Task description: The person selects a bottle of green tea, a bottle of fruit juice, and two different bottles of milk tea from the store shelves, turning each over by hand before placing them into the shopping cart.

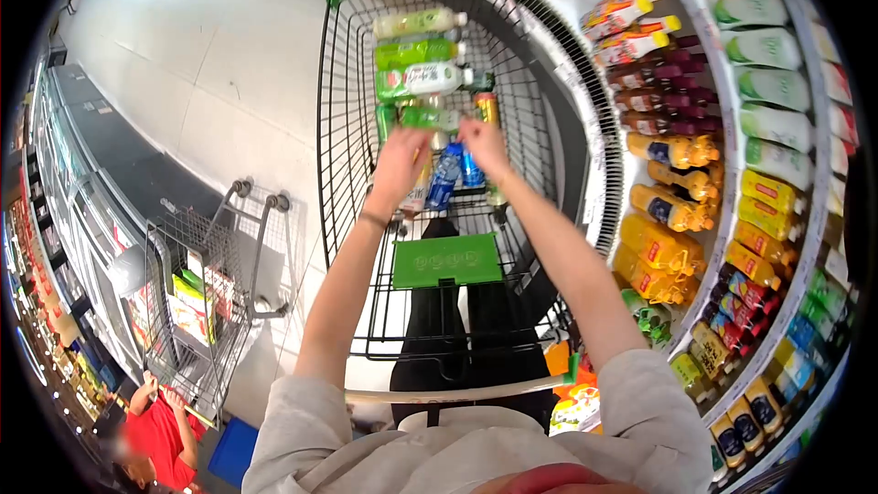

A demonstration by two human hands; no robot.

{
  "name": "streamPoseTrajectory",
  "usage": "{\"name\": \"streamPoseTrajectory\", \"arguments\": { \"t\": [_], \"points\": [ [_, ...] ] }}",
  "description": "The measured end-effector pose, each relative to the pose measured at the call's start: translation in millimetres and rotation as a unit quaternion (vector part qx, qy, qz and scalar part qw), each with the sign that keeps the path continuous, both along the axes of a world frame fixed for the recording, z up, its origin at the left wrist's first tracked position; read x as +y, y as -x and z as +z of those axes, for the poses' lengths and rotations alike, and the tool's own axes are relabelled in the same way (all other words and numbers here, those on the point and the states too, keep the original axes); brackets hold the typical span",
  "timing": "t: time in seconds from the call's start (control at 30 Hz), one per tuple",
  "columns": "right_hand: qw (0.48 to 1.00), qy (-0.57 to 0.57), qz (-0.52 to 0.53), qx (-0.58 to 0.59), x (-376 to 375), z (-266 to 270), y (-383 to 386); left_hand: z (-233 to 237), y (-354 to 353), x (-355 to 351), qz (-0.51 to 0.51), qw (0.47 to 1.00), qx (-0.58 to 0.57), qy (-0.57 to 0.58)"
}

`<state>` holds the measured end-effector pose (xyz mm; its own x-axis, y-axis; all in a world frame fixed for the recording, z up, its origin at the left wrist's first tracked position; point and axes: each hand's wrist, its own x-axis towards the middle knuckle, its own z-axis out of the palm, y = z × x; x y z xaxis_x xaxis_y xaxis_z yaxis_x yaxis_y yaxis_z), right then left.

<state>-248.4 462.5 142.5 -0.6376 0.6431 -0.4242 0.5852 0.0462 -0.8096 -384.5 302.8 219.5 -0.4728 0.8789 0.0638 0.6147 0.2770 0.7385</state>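
Inside the black wire shopping cart (334, 128), both my hands are at a small bottle with a green label (432, 118). My left hand (402, 160) has its fingers closed at the bottle's left end, and my right hand (483, 144) pinches its right end. Just beyond it lie a green-and-white bottle (421, 80), a bright green bottle (418, 53) and a pale yellow-green bottle (421, 22), side by side. Closer to me, a blue bottle (445, 177) lies between my forearms, and an orange-and-yellow can or bottle (487, 108) sits beyond my right hand.
A green child-seat panel (446, 261) and the cart's handle (457, 394) are in front of my body. Curved shelves of drinks, with orange juice bottles (666, 210), run along the right. At left, a person in red (163, 439) holds another cart (197, 311) beside a freezer (101, 155).
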Motion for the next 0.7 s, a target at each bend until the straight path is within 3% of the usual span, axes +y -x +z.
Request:
{"name": "streamPoseTrajectory", "arguments": {
  "t": [0.07,0.1,0.13,0.17,0.27,0.43,0.53,0.6,0.7],
  "points": [
    [0.989,0.004,-0.004,0.151,-30.8,1.2,-34.9,25.5,-40.3,-37.2,-0.008,0.999,-0.019,0.028],
    [0.991,-0.044,0.027,0.126,-39.7,26.6,-50.0,24.5,-60.6,-57.4,0.000,0.997,-0.058,0.041],
    [0.989,0.015,0.024,0.149,-48.5,48.8,-66.4,27.2,-79.4,-75.7,0.006,0.994,-0.097,0.055],
    [0.985,-0.015,0.052,0.161,-56.2,64.3,-85.0,45.0,-98.3,-91.4,0.003,0.993,-0.107,0.059],
    [0.992,0.055,0.033,0.108,-72.9,137.6,-134.2,82.7,-140.1,-123.7,0.016,0.992,-0.101,0.075],
    [0.996,-0.034,0.055,0.059,-97.8,212.8,-226.7,168.4,-200.0,-170.4,0.024,0.994,-0.078,0.071],
    [0.997,0.006,0.072,0.028,-101.1,246.8,-281.6,203.2,-226.7,-196.0,0.040,0.994,-0.071,0.072],
    [0.988,-0.117,0.099,0.027,-111.0,265.8,-325.5,205.0,-242.8,-223.1,0.042,0.995,-0.054,0.078],
    [0.983,-0.170,0.067,0.008,-127.2,275.2,-388.4,200.5,-263.3,-258.3,0.049,0.995,-0.036,0.081]
  ]
}}
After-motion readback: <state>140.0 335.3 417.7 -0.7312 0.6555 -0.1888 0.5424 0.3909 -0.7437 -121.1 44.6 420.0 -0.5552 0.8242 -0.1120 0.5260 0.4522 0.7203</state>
